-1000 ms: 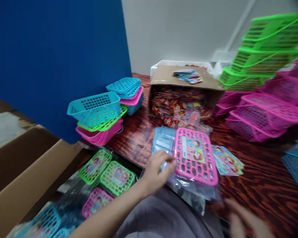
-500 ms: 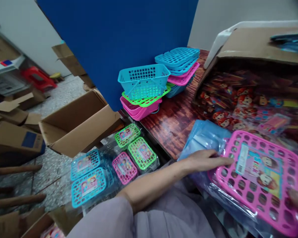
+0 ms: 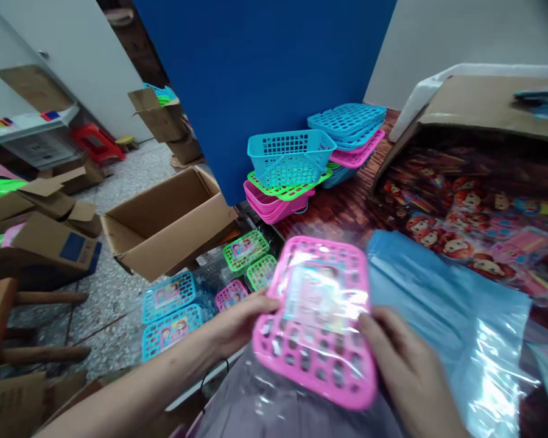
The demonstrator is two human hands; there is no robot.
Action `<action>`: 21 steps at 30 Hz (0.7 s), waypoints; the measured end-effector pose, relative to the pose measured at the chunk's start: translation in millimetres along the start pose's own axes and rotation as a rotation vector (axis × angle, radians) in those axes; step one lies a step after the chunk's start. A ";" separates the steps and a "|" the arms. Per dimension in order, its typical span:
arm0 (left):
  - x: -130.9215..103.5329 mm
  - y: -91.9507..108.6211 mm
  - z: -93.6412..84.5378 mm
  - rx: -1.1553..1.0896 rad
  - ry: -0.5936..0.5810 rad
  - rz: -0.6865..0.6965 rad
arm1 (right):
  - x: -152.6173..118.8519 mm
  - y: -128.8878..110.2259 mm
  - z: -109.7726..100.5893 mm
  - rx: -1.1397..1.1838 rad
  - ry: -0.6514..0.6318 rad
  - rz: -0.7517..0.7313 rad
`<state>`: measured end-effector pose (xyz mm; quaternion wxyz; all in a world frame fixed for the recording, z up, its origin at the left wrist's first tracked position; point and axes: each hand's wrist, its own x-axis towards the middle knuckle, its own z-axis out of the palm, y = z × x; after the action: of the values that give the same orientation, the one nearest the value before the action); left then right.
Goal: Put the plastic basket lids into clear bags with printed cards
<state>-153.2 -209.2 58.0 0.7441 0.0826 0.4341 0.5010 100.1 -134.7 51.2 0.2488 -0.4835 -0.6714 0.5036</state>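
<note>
A pink plastic basket (image 3: 296,347) with a holed lid, a printed label card and a clear bag around it is held in front of my body. My left hand (image 3: 251,313) grips its left edge, thumb on top. On the right edge, my right hand (image 3: 395,347) is closed with its thumb on the lid. The fingers under the basket are hidden. Flat blue-looking plastic bags (image 3: 438,304) lie on the table to the right. Left of the basket sit bagged baskets in blue (image 3: 173,328), green (image 3: 246,249) and pink (image 3: 231,296).
A blue basket (image 3: 290,158) stands on stacked green and pink ones by a blue panel (image 3: 265,67). Behind it are more stacked lids (image 3: 347,121). An opened carton (image 3: 475,109) of small doll-printed packets lies at right. An open cardboard box (image 3: 178,243) and a wooden stool (image 3: 0,316) are at left.
The bagged pink basket has moved left from over the blue bags to in front of my body. Both hands moved with it, and the flat bags are now uncovered. The view has shifted slightly.
</note>
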 end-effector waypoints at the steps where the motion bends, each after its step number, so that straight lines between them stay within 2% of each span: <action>1: -13.2 -3.0 -23.4 -0.071 0.104 -0.012 | 8.6 -5.0 19.8 0.075 -0.058 0.022; 3: -33.8 -13.6 -70.5 -0.190 0.345 0.009 | 22.5 -5.7 51.5 0.144 -0.113 0.047; 4: -40.7 -20.6 -93.4 -0.218 0.482 0.067 | 27.2 -2.0 61.8 0.144 -0.122 0.060; 6: -46.4 -36.5 -135.6 -0.265 0.696 0.211 | 32.6 10.2 71.1 0.099 -0.158 0.074; 7: -45.4 -44.5 -154.4 -0.300 0.775 0.262 | 33.6 17.2 71.3 0.068 -0.187 0.079; 10: -30.1 -66.6 -198.7 -0.344 0.850 0.315 | 31.9 38.5 64.0 -0.018 -0.266 0.090; 12: -14.3 -79.2 -218.6 -0.364 0.864 0.312 | 28.2 52.6 59.6 -0.052 -0.280 0.113; 15: 9.4 -95.4 -238.7 -0.399 0.881 0.270 | 21.7 73.4 59.5 -0.071 -0.275 0.177; 21: 43.9 -114.4 -260.7 -0.443 0.860 0.158 | 14.7 95.4 71.2 -0.100 -0.287 0.207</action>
<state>-260.8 -310.1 -189.5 0.4569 -0.2590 0.5775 0.6251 73.7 -150.1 -64.8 0.0728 -0.4848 -0.6708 0.5565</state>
